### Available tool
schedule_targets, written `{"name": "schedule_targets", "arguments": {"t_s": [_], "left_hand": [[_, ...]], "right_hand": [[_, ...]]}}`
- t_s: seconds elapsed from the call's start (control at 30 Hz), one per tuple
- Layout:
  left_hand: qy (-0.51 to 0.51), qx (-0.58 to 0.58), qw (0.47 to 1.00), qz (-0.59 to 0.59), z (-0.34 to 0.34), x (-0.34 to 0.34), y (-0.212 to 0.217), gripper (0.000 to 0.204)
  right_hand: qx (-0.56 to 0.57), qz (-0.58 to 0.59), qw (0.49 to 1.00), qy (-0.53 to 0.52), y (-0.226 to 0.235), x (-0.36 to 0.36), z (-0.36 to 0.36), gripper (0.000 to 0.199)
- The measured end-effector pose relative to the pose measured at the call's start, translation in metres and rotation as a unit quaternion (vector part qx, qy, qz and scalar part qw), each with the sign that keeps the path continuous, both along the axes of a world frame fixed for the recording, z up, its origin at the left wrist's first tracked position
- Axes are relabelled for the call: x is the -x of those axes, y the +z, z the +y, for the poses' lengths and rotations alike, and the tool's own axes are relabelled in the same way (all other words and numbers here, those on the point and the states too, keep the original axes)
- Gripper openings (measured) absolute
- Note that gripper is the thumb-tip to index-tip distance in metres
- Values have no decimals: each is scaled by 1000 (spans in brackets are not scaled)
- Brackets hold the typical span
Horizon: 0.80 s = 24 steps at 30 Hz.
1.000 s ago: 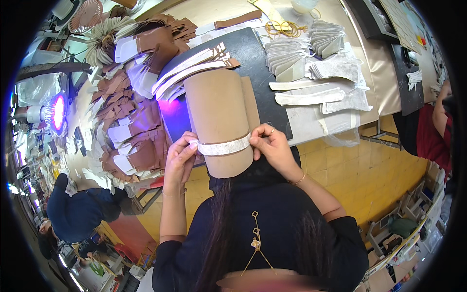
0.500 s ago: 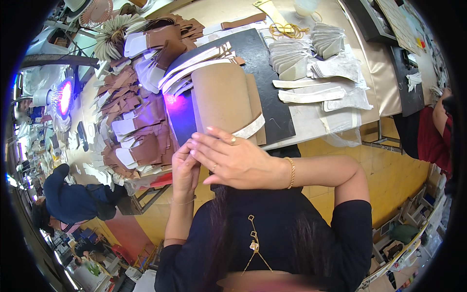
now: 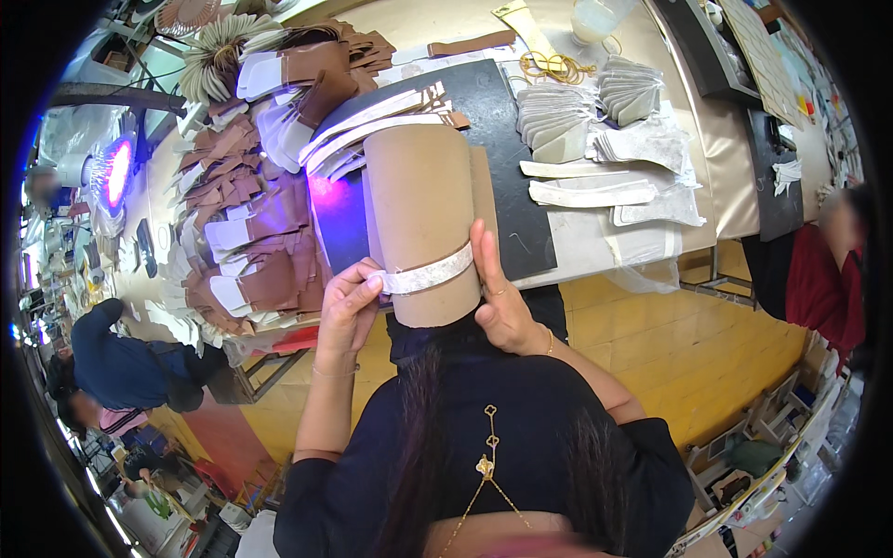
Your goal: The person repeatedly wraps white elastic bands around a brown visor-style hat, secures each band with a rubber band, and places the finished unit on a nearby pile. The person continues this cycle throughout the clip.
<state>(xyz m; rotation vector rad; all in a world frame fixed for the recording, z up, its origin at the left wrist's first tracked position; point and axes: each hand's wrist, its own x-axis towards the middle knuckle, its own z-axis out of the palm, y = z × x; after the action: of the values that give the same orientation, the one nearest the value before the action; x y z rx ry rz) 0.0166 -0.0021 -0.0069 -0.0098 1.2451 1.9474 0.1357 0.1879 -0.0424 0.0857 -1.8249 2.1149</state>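
A tan, rounded cylinder form [image 3: 419,191] lies lengthwise at the table's front edge. Across its near end bends a narrow strip with a mottled white face and a brown edge [image 3: 430,274]. My left hand [image 3: 346,307] pinches the strip's left end between thumb and fingers, beside the form. On the other side my right hand [image 3: 507,302] is open, its straight fingers resting against the form near the strip's right end. Beyond the form, several white strips with brown edges [image 3: 377,123] lie fanned on a black mat [image 3: 530,219].
Brown and white cut pieces [image 3: 279,279] are heaped at left, near a lit purple-red lamp [image 3: 118,175]. At right lie fanned grey-white pieces [image 3: 558,116] and loose white strips [image 3: 595,192]. A yellow strap [image 3: 532,33] and a plastic cup [image 3: 600,19] stand farther back. Other people are on both sides.
My right hand has moved from over my left hand to the form's right side. The strip, earlier partly hidden, now lies across the form with its left end in my left hand.
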Motion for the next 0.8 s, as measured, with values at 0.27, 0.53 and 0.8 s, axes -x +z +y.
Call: {"name": "schedule_targets", "arguments": {"t_s": [0.27,0.53,0.8], "left_hand": [[-62,5,977,205,8,23,43,18],[9,-125,961,245,41,74,65,20],[37,204,966,152,27,162,16,30]], "right_hand": [[-114,-120,972,-167,21,-8,64,31],[-510,-160,814,-227,5,13,119,23],[-531,-142,812,-197,8,16,121,13]]}}
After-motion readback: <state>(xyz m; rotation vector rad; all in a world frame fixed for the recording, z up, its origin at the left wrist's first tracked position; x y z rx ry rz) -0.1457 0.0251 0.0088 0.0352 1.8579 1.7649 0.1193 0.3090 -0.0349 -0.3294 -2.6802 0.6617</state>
